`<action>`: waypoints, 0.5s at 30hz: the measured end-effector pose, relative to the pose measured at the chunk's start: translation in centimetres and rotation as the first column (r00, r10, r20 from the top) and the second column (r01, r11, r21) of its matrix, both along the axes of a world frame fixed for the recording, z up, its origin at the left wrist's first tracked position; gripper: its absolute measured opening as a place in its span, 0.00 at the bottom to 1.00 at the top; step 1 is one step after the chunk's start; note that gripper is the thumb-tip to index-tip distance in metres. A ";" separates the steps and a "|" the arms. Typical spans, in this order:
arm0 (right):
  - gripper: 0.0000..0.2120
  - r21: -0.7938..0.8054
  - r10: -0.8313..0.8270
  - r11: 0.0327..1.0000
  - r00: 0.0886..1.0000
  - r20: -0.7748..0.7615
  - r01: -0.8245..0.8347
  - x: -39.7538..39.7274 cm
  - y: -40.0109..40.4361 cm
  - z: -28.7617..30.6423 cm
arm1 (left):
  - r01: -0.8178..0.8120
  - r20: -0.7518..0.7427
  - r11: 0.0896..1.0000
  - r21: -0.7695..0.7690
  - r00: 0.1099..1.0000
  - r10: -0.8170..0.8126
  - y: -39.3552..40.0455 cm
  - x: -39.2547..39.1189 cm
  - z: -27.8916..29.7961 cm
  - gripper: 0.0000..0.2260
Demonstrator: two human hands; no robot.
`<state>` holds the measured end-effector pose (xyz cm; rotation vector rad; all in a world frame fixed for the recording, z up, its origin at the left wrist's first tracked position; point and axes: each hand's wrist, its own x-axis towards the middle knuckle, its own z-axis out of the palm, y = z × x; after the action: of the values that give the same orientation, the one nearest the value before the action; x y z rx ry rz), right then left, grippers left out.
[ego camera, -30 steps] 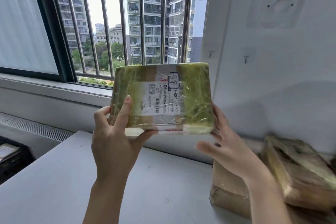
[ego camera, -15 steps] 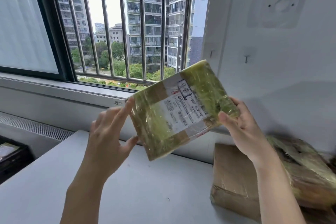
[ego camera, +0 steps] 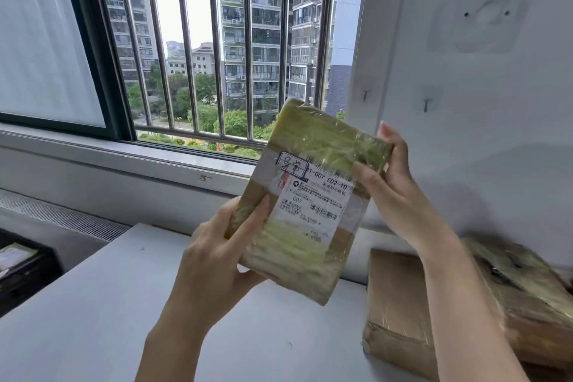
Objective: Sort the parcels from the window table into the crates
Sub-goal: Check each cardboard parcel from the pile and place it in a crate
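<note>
A tape-wrapped parcel (ego camera: 313, 198) with a white shipping label (ego camera: 316, 201) is held upright and tilted, above the grey table (ego camera: 102, 313) before the barred window (ego camera: 217, 46). Its lower left edge is gripped by the left hand (ego camera: 217, 254), fingers curled behind and thumb pressed on the front; its upper right corner is pinched by the right hand (ego camera: 393, 177). Two more parcels (ego camera: 400, 313) lie on the table at the right, and a dark crate (ego camera: 18, 267) is seen at the far left.

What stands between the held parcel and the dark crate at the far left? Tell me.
Nothing visible does. The parcel is held up in the left hand and right hand; only bare table lies toward the crate, which is mostly out of frame.
</note>
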<state>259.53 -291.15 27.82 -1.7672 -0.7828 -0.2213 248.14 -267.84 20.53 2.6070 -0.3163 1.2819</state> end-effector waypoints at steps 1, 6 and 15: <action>0.38 0.005 -0.012 1.000 1.000 -0.012 0.012 -0.1 0.2 -0.3 | -0.040 0.020 0.999 0.017 0.999 0.039 0.0 0.2 0.0 0.35; 0.42 -0.145 0.001 0.989 0.994 0.109 0.015 -2.2 0.8 -1.9 | -0.146 0.098 0.989 -0.031 0.984 0.148 -0.7 0.8 0.1 0.38; 0.59 -0.137 0.266 0.954 0.964 -0.010 -0.265 -3.2 4.0 -4.4 | -0.252 0.133 0.965 -0.070 0.957 0.260 -0.4 -0.1 -0.2 0.46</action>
<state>256.29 -287.20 23.46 -1.7668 -1.0532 0.0053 248.08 -268.27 20.37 2.5825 0.0366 1.5385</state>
